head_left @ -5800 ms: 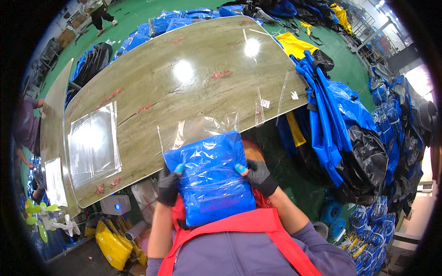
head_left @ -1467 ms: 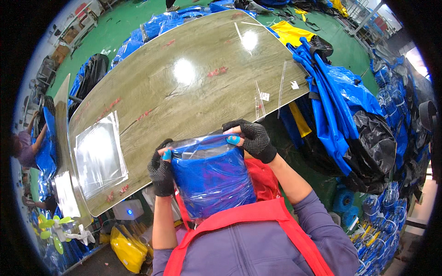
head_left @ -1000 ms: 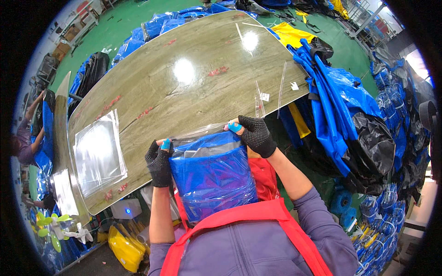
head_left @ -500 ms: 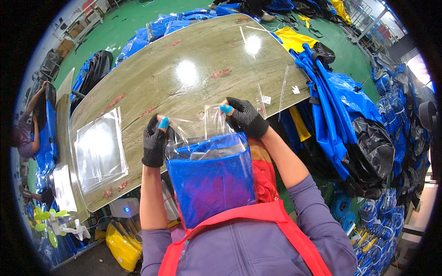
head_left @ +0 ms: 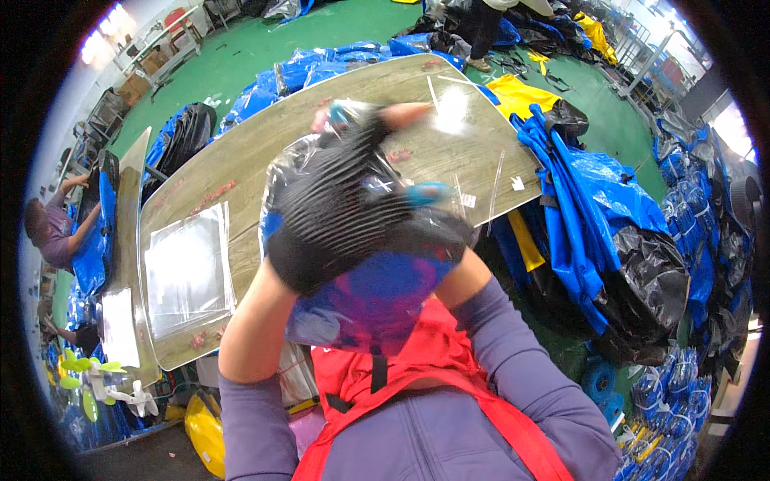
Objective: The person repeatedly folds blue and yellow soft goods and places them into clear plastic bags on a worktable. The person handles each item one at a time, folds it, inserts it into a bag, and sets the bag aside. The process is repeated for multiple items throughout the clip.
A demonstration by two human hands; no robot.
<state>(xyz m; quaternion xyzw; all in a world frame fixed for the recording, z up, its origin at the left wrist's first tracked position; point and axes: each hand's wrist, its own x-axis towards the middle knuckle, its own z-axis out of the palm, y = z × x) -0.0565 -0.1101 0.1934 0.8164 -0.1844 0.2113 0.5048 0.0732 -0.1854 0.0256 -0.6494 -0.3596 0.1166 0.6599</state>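
Observation:
A blue fabric bundle in a clear plastic bag is held up in front of my red apron. My left hand, in a black ribbed glove with bare fingertips, lies across the upper part of the bag with its back toward me. Motion smears its fingers, so their grip is unclear. Just behind it, at the bag's right side, my right hand is mostly covered; only some black glove shows near the wrist. Blue wraps show on blurred digits near the bag's top.
On the wood-patterned table lies a stack of clear plastic sheets. Large blue and black bags hang at the right. Tied blue bundles are piled lower right. Another person works at the far left, near a small fan.
Both hands held the bag's open mouth apart. Now the left hand has swung up and right across the bag, covering much of the right hand. The bundle has turned and its opening is hidden.

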